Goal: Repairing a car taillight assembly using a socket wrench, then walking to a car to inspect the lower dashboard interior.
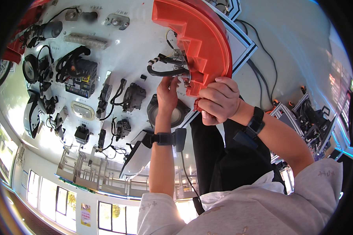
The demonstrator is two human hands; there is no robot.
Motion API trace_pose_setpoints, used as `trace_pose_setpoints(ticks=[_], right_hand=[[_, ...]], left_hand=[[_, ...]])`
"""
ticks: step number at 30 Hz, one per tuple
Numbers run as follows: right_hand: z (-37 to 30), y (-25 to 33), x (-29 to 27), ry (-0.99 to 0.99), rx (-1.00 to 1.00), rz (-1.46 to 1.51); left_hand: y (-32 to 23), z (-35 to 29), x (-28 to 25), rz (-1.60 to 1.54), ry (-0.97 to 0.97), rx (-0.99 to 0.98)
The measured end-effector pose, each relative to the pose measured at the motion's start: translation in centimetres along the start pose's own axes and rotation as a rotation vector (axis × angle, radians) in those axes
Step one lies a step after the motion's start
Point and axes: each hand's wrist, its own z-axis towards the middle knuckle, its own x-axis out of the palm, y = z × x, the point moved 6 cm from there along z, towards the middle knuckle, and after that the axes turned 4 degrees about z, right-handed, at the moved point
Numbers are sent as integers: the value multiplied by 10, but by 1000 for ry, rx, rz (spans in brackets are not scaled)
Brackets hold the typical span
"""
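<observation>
A large red curved plastic part [200, 35] with stepped ribs stands at the upper middle, against a white board [133, 47]. My right hand [219, 100] is closed around its lower end, fingers wrapped over the edge. My left hand [168, 94] reaches up beside the part's inner side, fingers bent together just under a black corrugated wiring tube [166, 72] and metal fittings [187, 80]. What those fingertips pinch is hidden. Just below the left hand, a round black-rimmed speaker [176, 113] sits on the board.
Left on the board are a fuse box [81, 80] with thick black cables, a black actuator-like unit [134, 96], an oval lamp [83, 110] and a smaller round speaker [30, 68]. Black cables [268, 58] trail over the floor at right, near a metal-framed stand [310, 121].
</observation>
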Motion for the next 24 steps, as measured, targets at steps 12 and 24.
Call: trace_pose_setpoints(ticks=[12,24], right_hand=[[3,1,-3,-29,6,9],[5,1,-3,-44,4,12]], left_hand=[[2,0,-1,-123,29,-107],[9,0,-1,-180,2,-165]])
